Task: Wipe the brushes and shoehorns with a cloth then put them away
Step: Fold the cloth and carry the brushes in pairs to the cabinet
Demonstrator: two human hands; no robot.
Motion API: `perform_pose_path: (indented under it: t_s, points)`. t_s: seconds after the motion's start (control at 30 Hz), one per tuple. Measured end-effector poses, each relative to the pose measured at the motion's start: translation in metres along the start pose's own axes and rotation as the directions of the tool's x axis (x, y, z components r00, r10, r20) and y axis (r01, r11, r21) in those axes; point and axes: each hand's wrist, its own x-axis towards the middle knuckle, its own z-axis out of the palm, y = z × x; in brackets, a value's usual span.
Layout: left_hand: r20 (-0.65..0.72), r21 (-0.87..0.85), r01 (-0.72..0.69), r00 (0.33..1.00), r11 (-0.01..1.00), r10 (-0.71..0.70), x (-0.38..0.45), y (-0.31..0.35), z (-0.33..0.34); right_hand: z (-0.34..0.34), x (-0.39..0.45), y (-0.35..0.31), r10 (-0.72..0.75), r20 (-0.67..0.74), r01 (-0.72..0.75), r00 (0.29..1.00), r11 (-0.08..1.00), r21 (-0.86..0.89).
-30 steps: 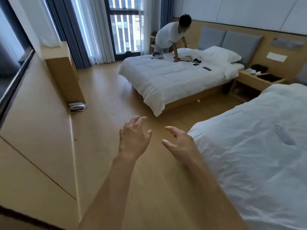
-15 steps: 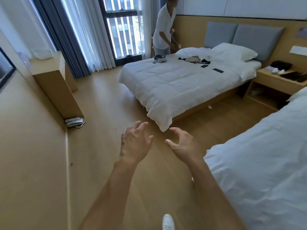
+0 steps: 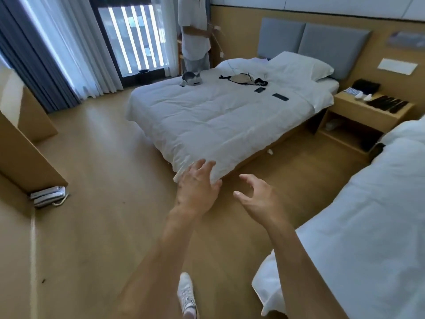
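Ahead, both hands are held out empty above the floor (image 3: 96, 226). The left hand (image 3: 197, 189) is seen from the back, its fingers spread and nearly straight, their tips overlapping the near corner of the far bed (image 3: 207, 125) in the view; whether the quilt is touched cannot be told. The right hand (image 3: 259, 201) is turned palm inward, its fingers apart and loosely curved, thumb forward, and nothing is held or touched by it. A gap is kept between the two hands.

The brushes and shoehorns (image 3: 388, 104) seem to be laid as a dark row on the nightstand (image 3: 340, 104) between the beds, well apart from both hands; their shapes are too small to be made out singly. No cloth for wiping can be picked out.

On the far bed a shoe (image 3: 190, 79), a flat tan thing with black straps (image 3: 241, 78) and two phones (image 3: 259, 89) are seen. A person in white (image 3: 195, 31) is stood beyond it by the window (image 3: 131, 35). A white sneaker (image 3: 187, 295) is seen at the bottom edge, the near bed (image 3: 368, 226) at the right, and a telephone (image 3: 48, 195) on the floor at the left.

Compared with half a second ago, the far bed is seen closer and the left fingertips, then over bare floor, are now overlapped with its corner. The sneaker is shown further forward. Both hands are posed much as before.
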Motion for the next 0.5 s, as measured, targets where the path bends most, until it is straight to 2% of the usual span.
perform_pose_path:
  t_s: [0.23,0.5]
  points:
    - [0.129,-0.066,-0.203,0.969,0.977,0.211,0.155,0.032,0.067,-0.033,0.118,0.046,0.172,-0.192,-0.179,0.966,0.984,-0.02]
    - [0.209,-0.113,-0.43,0.871,0.896,0.444,0.333,0.074,0.111,-0.08,0.255,0.055,0.316,-0.373,-0.351,0.873,0.936,-0.029]
